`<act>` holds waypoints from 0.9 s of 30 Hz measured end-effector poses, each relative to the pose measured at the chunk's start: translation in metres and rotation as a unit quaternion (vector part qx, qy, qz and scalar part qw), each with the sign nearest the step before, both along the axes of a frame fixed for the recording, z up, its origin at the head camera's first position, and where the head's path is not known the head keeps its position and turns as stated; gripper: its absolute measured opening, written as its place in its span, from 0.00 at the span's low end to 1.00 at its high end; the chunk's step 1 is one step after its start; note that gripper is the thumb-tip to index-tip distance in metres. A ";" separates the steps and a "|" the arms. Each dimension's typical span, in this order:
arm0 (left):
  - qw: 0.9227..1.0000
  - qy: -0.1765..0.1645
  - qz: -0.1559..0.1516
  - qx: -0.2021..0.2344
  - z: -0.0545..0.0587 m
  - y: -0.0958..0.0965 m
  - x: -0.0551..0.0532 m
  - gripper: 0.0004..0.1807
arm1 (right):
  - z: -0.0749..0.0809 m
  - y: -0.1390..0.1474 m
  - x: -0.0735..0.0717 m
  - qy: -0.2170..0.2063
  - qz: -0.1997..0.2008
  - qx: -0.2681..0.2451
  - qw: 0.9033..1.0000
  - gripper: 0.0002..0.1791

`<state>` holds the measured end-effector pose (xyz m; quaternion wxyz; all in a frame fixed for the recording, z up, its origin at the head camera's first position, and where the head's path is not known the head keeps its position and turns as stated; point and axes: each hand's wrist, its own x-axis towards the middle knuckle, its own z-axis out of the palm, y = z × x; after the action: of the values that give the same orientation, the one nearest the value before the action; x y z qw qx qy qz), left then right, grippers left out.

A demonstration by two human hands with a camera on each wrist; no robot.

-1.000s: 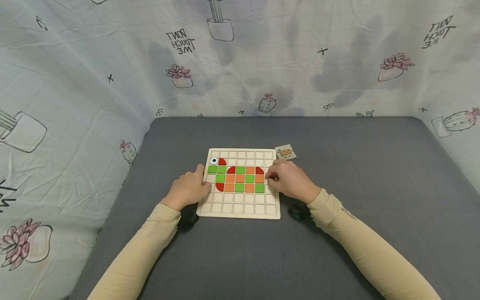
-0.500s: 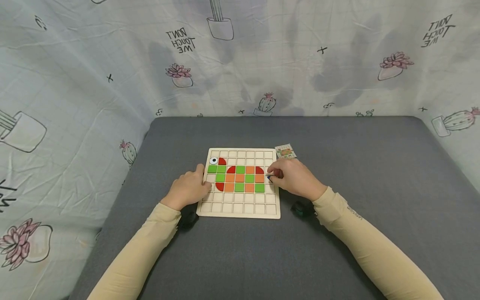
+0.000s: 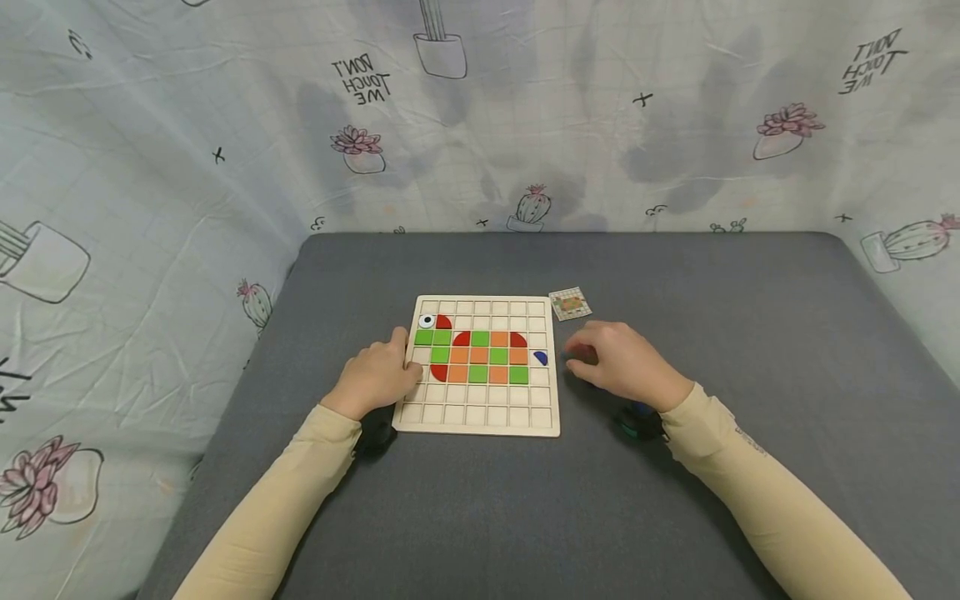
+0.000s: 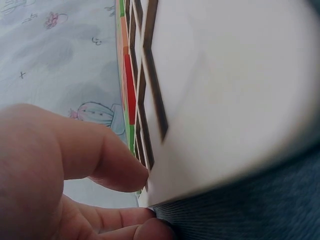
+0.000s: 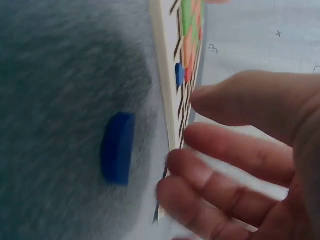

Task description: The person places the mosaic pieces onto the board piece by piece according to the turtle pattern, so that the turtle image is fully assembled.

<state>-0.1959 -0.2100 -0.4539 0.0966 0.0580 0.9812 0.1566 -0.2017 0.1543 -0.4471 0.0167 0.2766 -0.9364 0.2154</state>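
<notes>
A pale wooden grid board (image 3: 480, 419) lies on the cloth, several green, orange and red pieces forming a pattern on it. At its left edge my left hand (image 3: 377, 377) grips it; the left wrist view shows the thumb (image 4: 120, 167) against the board edge and other fingers lower down. My right hand (image 3: 626, 362) is off the right edge, fingers loosely bent, holding nothing. A blue rounded piece (image 3: 540, 357) sits in the board's right part. Another blue piece (image 5: 117, 148) with a curved side lies on the cloth beside the board in the right wrist view.
A small pattern card (image 3: 570, 303) lies by the board's far right corner. A round white eye piece (image 3: 427, 321) sits at the board's upper left. Grey cloth (image 3: 735, 333) covers the table, with a printed curtain (image 3: 585, 125) behind.
My right hand has let go of a blue piece on the board's right side and moved right, away from the board. The left hand stays at the left edge.
</notes>
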 end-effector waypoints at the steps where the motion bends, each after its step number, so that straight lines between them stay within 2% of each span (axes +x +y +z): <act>1: 1.000 0.000 0.000 0.000 0.000 0.000 0.000 0.20 | 0.000 0.001 0.002 0.000 -0.012 0.015 1.000 0.08; 6: 1.000 -0.002 0.002 0.002 -0.001 -0.001 0.000 0.20 | 0.001 0.005 0.014 -0.012 -0.075 0.087 0.993 0.15; 10: 1.000 -0.002 0.002 0.001 0.000 0.000 0.000 0.21 | 0.003 0.005 0.019 -0.028 -0.088 0.100 0.991 0.17; 18: 1.000 0.000 -0.001 0.001 0.000 0.000 0.000 0.21 | 0.002 0.005 0.020 -0.031 -0.068 0.083 0.994 0.09; 22: 1.000 -0.001 0.000 0.003 0.001 0.000 0.000 0.21 | 0.002 0.004 0.019 -0.021 -0.046 0.066 0.997 0.05; 27: 1.000 -0.003 0.003 0.003 0.002 0.000 0.000 0.22 | 0.001 0.003 0.019 -0.009 -0.023 0.048 0.999 0.06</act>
<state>-0.1956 -0.2096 -0.4524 0.0990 0.0551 0.9806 0.1600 -0.1830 0.1577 -0.4461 0.0001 0.2539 -0.9517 0.1724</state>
